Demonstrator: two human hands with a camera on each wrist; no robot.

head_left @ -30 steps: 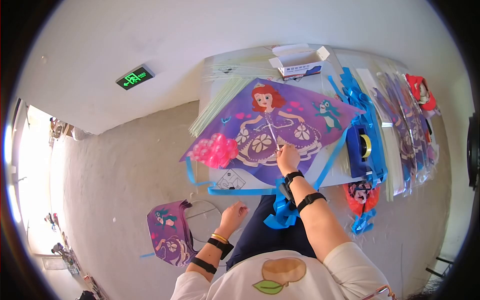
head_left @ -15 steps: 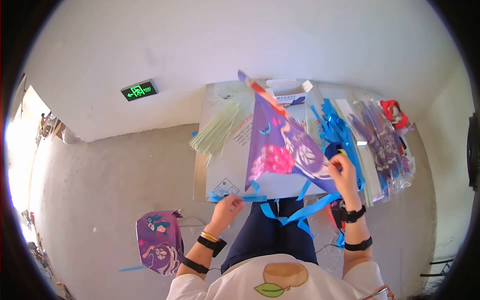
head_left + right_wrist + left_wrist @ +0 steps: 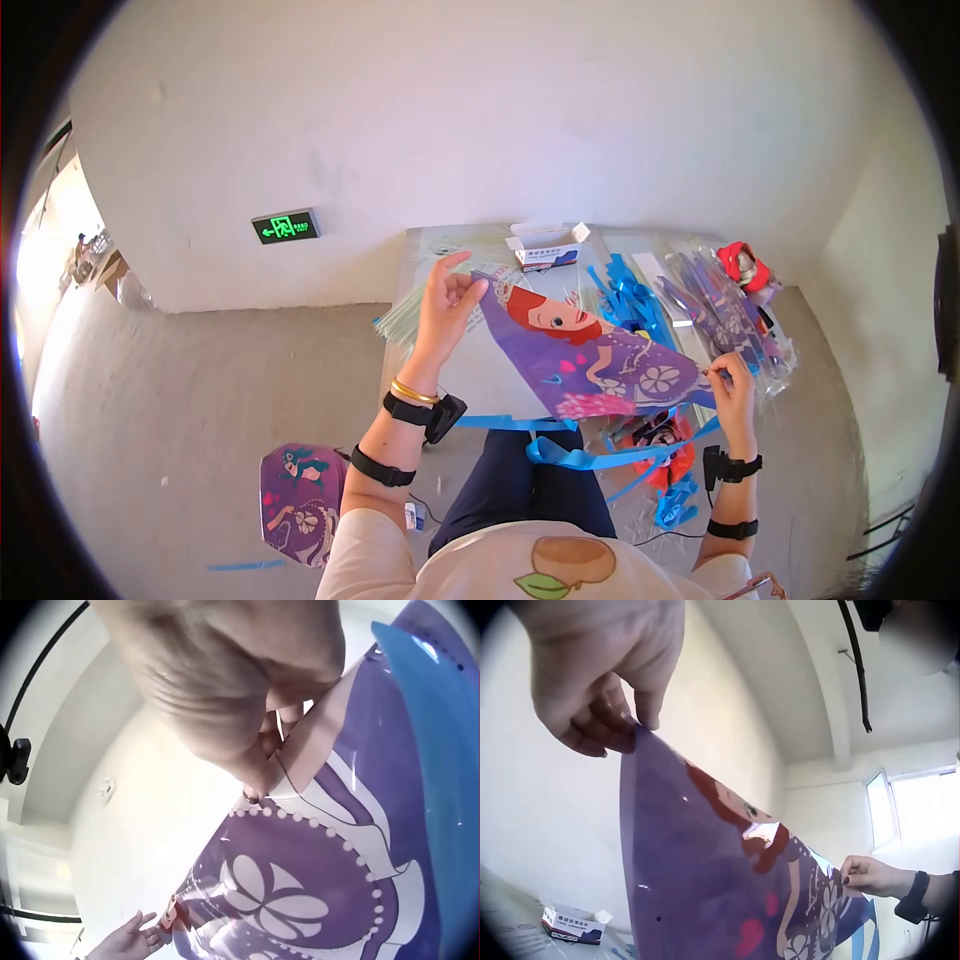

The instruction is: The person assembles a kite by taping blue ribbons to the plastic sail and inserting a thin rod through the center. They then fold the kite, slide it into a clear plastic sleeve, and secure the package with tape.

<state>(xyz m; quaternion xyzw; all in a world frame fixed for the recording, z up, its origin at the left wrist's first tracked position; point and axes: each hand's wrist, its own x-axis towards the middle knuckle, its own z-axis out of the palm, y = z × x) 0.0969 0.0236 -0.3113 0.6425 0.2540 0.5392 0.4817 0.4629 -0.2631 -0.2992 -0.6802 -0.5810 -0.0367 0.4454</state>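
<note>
— two hands had the kite (image 3: pixel 590 355) up off the worktop (image 3: pixel 480 375) by then; half a second earlier it was only half lifted and folded, with the left hand down at the worktop's near edge.

— so where had the left hand (image 3: pixel 445 305) gone?

— up to the kite's left tip, fingers pinching the corner by the printed red-haired figure. the right hand (image 3: pixel 733 385) pinched the opposite tip, down by the skirt print. the sail hung stretched between them, above the worktop and touching nothing i could see.

— meaning?

— i'd judge it was done lying flat and was being held out, perhaps to check or turn it.

— what was it made of?

— thin glossy purple film, slightly see-through from the left wrist view, a flat triangle-like shape. blue ribbon tails (image 3: pixel 585 455) drooped beneath, soft and flat. further right lay more blue strips (image 3: pixel 630 295) and clear-wrapped kites (image 3: pixel 735 300).
</note>
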